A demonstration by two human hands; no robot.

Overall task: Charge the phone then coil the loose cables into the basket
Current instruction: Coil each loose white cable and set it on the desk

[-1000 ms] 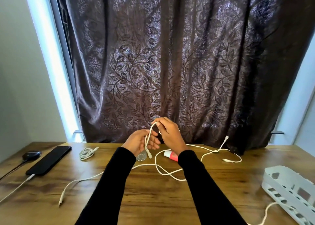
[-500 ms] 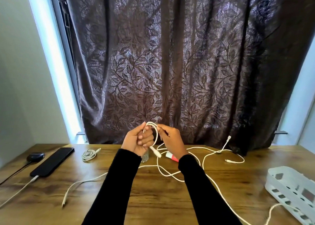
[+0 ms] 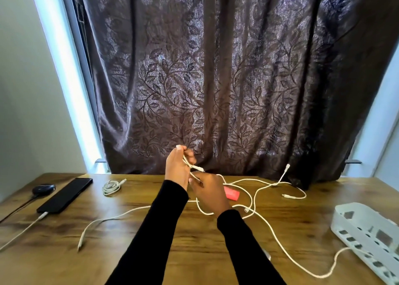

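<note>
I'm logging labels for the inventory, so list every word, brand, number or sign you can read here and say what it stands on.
None: no readable text shows anywhere in the head view.
phone: dark, blank face, no marking shown.
pink object: no print visible; partly hidden behind the right hand.
basket: plain white, only cut-out holes.
curtain: leaf pattern only, no lettering.

Single head-worn wide-angle view, facing forward and slightly down.

The camera sits above the near edge of the tabletop point(image 3: 64, 252), close to the hands point(image 3: 207, 195) at centre frame. A curtain point(image 3: 226, 79) fills 12 o'clock; a basket point(image 3: 367, 233) lies at 4 o'clock, a phone point(image 3: 64, 195) at 9 o'clock.
</note>
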